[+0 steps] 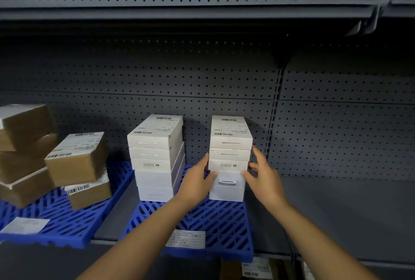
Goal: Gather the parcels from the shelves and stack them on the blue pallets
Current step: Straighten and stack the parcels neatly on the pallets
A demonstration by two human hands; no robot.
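Observation:
Two stacks of white parcels stand on a blue pallet [202, 219] on the grey shelf. The left stack [157, 158] has several boxes. The right stack [230, 158] is just as tall. My left hand [197, 181] touches the left side of the right stack with straight fingers, its thumb on the front of a lower box. My right hand [262, 176] hovers at the stack's right side, fingers spread and relaxed, close to the boxes. Neither hand grips anything.
A second blue pallet [67, 219] at the left carries brown cardboard parcels [76, 158] with white labels, piled loosely. Bare grey shelf [336, 212] lies to the right. A perforated back panel and an upper shelf edge [202, 12] close the space. More labelled parcels [256, 270] show below.

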